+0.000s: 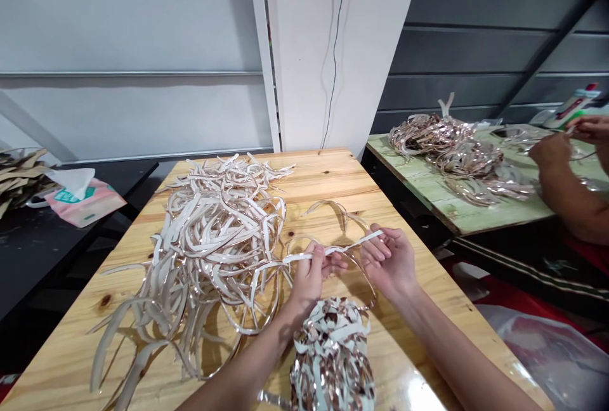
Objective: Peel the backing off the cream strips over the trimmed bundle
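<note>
Knotted wooden table (342, 173), one. Narrow pale strip (354, 245), one, above the table's middle: left hand (308, 274) pinching it between thumb and fingers, right hand (392, 265) gripping it near one end. Tangled heap of pale, shiny-edged strips (214, 227), across the table's left half. Bundle of pale and coppery curls (333, 360), at the table's near side, below the hands. Tissue packet (88, 202), pink, left of the table. Green table (476, 219), strip-laden, right of the table.

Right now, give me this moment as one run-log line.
left hand: pinching white strip; right hand: holding strip's right end; tangled pile: left on wooden table; shiny bundle: near side of table
</note>
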The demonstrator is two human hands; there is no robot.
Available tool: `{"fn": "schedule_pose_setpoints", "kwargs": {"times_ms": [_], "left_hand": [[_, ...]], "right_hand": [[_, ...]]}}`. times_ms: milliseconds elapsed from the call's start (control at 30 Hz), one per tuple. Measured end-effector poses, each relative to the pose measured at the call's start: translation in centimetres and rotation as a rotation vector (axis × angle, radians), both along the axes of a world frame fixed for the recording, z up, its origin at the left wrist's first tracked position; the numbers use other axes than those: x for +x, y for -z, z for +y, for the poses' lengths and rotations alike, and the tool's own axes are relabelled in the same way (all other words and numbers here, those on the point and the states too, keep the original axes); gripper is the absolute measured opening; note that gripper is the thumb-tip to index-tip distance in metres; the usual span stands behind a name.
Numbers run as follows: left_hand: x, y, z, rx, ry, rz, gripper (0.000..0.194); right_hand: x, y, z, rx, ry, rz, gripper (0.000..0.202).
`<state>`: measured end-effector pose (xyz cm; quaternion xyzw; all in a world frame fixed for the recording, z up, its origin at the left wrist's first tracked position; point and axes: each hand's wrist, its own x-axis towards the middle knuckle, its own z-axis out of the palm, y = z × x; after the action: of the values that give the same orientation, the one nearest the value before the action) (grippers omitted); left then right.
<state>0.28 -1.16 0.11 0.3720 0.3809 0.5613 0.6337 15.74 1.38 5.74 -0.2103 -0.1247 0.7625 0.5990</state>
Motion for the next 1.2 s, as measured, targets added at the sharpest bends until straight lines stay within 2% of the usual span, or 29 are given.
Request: {"fn": "schedule_pose_setpoints", "kwargs": {"times_ms": [67,133,200,300,367,467,567,700,867,1033,1200], "left_hand": [[0.0,-0.2,-0.1,0.043,-0.063,0.021,0.049],[-0.1,-0.4,-0.4,0.104,-0.149,0.02,0.044],[-0.1,-0.7,-0.9,0.172,-0.201,0.036,0.04],[-0.3,-1.2,-1.7,0.265,-0.182,0.105,0.036],[-0.5,-1.5,-2.1,0.314,-0.173,0.133,0.034],[-0.7,-1.7,-2.1,0.341,-0.141,0.187,0.035],[-0.8,-1.6,-1.7,0.323,-0.052,0.321,0.035],[-0.7,-1.0,-1.1,0.305,-0.035,0.456,0.044],[-0.8,-0.7,-0.9,0.338,-0.049,0.51,0.046],[-0.5,-0.2,-0.7,0.332,-0.063,0.411,0.047],[0.3,0.8,-0.5,0.24,-0.059,0.246,0.047]], "right_hand": [[0.0,-0.3,0.1,0.016,0.038,-0.06,0.026],[-0.2,-0.3,0.0,0.06,0.021,-0.196,0.034],[-0.7,0.1,-0.3,0.162,-0.024,-0.467,0.042],[-1.3,1.1,-0.9,0.426,-0.02,-1.028,0.037],[-1.6,1.5,-1.4,0.558,-0.022,-1.261,0.033],[-1.6,1.4,-1.9,0.662,-0.072,-1.36,0.031],[-1.6,0.9,-2.3,0.777,-0.093,-1.428,0.028],[-1.7,0.9,-2.7,0.821,-0.149,-1.435,0.028],[-2.0,1.7,-2.5,0.688,-0.09,-1.308,0.032],[-2.2,2.0,-1.9,0.501,-0.081,-0.991,0.032],[-2.2,1.6,-1.3,0.239,-0.074,-0.707,0.03]]}}
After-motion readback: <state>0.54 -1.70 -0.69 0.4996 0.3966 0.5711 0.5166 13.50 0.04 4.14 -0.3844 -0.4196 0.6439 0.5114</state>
